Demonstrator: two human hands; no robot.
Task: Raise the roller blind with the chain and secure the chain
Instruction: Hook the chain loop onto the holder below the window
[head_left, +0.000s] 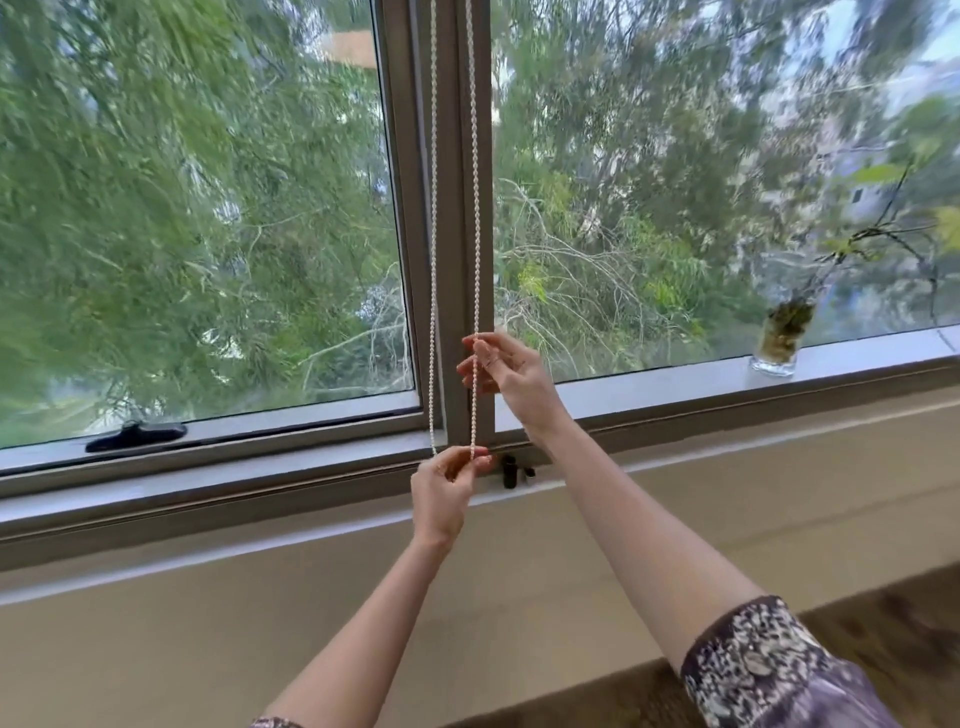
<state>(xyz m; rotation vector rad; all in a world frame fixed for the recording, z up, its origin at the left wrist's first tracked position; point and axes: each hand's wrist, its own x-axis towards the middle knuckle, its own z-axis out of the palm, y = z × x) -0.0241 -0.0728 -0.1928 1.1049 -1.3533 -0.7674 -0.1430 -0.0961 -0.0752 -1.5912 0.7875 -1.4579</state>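
A white beaded chain (474, 208) hangs in two strands down the grey centre post of the window (457, 260). My right hand (501, 371) pinches the right strand at about sill height above the lower frame. Lower down, my left hand (449, 486) grips the bottom loop of the chain, where both strands meet. The roller blind itself is out of view above the frame's top edge; the glass is uncovered. A small black chain holder (511, 470) sits on the lower window frame just right of my left hand.
A black window latch (137, 434) lies on the left sash's bottom rail. A glass vase with a leafy branch (779, 340) stands on the sill at the right. A beige wall runs below the window, and a brown surface (883, 623) is at the bottom right.
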